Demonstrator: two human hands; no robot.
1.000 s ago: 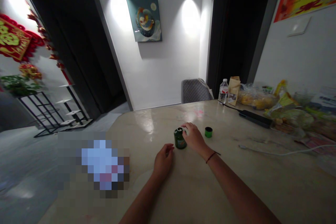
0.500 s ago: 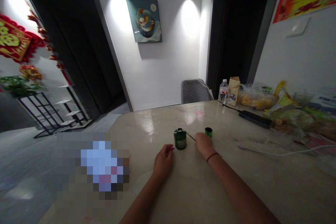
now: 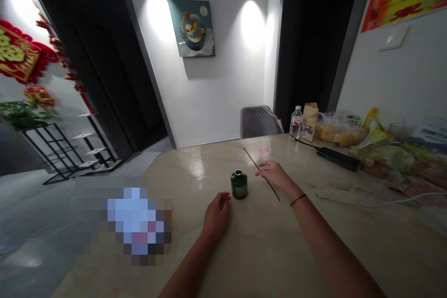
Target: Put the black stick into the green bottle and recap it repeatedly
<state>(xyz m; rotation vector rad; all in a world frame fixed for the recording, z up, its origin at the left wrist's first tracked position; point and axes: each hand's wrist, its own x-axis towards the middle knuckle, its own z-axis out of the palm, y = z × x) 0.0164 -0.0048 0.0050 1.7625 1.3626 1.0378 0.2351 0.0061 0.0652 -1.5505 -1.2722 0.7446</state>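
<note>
Right hand (image 3: 274, 173) pinching thin dark stick (image 3: 261, 172), right of green bottle (image 3: 239, 185). Left hand (image 3: 216, 214) loosely curled, resting on worktop (image 3: 265, 251), holding nothing.

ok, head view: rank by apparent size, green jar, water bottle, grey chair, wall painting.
1. wall painting
2. grey chair; only its backrest shows above the table
3. green jar and water bottle look about alike; the bottle stands much farther off, so no ranking between them.

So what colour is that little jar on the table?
Dark green; the jar shows best in the head view.
</note>
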